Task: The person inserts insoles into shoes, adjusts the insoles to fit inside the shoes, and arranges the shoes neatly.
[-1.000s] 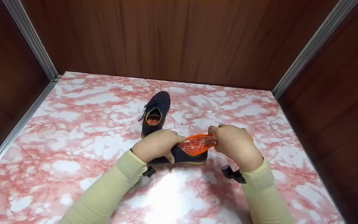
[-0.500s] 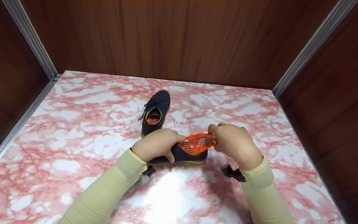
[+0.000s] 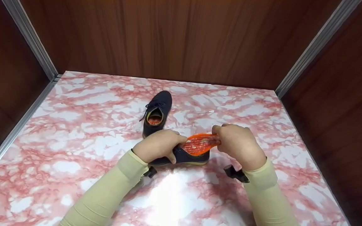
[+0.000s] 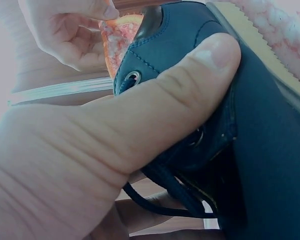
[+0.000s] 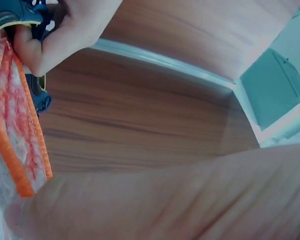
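In the head view a dark navy lace-up shoe (image 3: 196, 159) lies sideways, and my left hand (image 3: 159, 145) grips its front part. The left wrist view shows my thumb (image 4: 190, 85) across the shoe's upper, beside the eyelets and lace. A red insole (image 3: 200, 144) with an orange rim slants up from the shoe's opening. My right hand (image 3: 237, 145) pinches the insole's outer end, its thumb (image 5: 40, 210) at the edge in the right wrist view. How far the insole's other end reaches inside is hidden by the shoe.
A second navy shoe (image 3: 165, 102) stands just behind, toe pointing away, with a reddish insole (image 3: 155, 120) inside. The table (image 3: 74, 141) has a pink-and-white marbled top. Brown wood-grain panels (image 3: 168, 40) with metal edge strips enclose it at the back and both sides.
My right hand has shifted very slightly, and the sliver of orange that showed beyond it is now hidden. My left hand and both shoes look unmoved.
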A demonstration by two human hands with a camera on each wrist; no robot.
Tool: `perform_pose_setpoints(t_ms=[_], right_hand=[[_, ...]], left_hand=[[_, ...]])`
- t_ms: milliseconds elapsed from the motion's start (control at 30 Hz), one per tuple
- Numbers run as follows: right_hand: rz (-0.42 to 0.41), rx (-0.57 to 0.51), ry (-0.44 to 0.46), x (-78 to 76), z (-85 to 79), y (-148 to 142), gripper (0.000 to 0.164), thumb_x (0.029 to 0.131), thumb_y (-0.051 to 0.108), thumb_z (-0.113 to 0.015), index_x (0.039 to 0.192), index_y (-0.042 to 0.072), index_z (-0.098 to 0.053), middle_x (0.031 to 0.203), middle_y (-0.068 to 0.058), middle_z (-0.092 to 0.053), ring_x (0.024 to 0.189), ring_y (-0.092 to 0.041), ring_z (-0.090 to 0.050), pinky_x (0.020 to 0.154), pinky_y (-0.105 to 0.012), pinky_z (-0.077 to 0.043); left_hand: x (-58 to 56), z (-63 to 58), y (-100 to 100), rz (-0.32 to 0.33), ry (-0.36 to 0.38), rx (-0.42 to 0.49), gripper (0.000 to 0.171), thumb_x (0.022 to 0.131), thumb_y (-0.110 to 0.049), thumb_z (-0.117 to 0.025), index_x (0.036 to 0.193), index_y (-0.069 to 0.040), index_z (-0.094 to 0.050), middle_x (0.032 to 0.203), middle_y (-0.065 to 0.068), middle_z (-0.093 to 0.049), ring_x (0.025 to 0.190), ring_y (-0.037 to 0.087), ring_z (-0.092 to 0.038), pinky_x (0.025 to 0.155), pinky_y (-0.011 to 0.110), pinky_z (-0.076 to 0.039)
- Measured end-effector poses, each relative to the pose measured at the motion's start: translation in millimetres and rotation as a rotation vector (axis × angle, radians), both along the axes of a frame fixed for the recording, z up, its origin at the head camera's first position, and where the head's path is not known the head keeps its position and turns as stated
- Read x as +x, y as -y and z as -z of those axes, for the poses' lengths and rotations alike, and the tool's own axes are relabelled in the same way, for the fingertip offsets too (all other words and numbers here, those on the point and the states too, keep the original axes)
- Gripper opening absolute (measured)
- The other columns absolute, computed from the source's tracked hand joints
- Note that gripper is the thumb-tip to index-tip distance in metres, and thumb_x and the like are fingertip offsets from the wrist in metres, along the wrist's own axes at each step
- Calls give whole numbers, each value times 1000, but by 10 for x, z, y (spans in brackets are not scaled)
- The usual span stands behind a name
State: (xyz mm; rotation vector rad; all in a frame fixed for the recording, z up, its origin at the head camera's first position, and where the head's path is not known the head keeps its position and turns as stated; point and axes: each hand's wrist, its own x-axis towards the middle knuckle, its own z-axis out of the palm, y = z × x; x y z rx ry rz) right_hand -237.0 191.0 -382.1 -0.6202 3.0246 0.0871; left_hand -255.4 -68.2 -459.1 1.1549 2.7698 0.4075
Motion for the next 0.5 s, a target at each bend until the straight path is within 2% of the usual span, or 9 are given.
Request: perform_pose_setpoints(t_ms=[500], right_hand=[[-3, -3, 15, 9, 17, 35, 30, 87, 7, -87, 113, 17, -76, 98, -8, -78, 83, -28, -73, 69, -54, -60]], left_hand=[[2, 1, 4, -2, -2, -12, 48, 74, -23, -102, 98, -17, -62, 95, 1, -67, 86, 20, -63, 80, 37, -52]])
